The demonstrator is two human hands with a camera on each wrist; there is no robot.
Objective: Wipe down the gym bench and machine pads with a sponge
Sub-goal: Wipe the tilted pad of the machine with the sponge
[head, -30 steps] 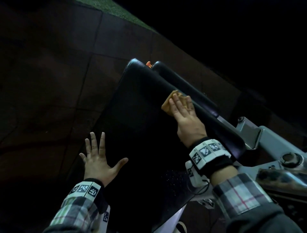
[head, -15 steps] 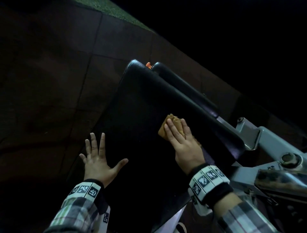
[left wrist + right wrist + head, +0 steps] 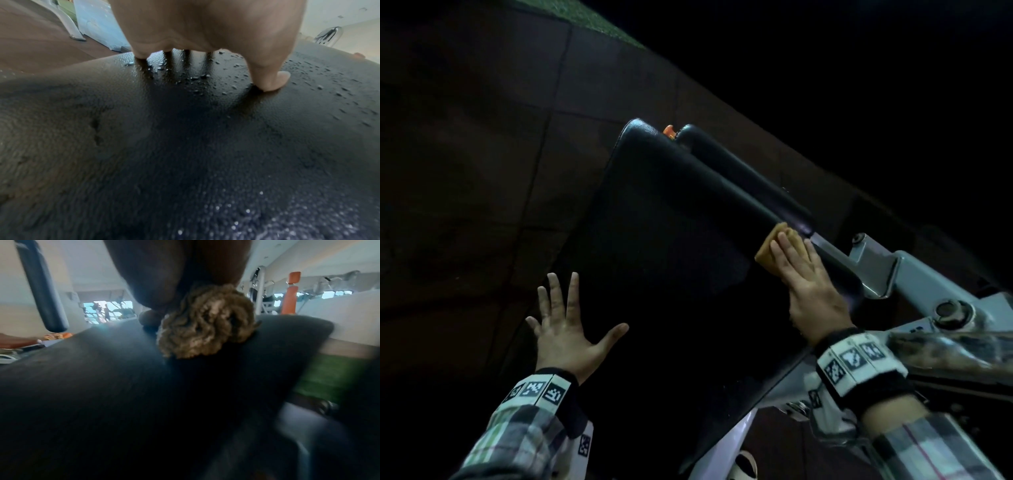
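Observation:
A black padded bench [image 3: 671, 260] slants across the head view. Its surface [image 3: 185, 146] is wet with droplets around my left hand. A tan sponge [image 3: 774, 248] lies near the pad's right edge. My right hand [image 3: 806, 284] presses on it with straight fingers. In the right wrist view the sponge [image 3: 205, 324] bunches up under my right hand [image 3: 164, 272] on the pad [image 3: 102, 378]. My left hand [image 3: 571, 329] rests flat with fingers spread on the pad's left side. In the left wrist view my left hand [image 3: 205, 24] has its fingertips touching the wet vinyl.
A black roller pad [image 3: 739, 171] runs along the bench's far right edge, with an orange knob [image 3: 668, 131] at its top end. The grey metal frame [image 3: 914, 274] with bolts sits right of my right hand. Dark floor tiles [image 3: 482, 171] lie to the left.
My right hand slid the sponge down the pad from its upper right edge, then to the right, next to the roller. My left hand stayed where it was.

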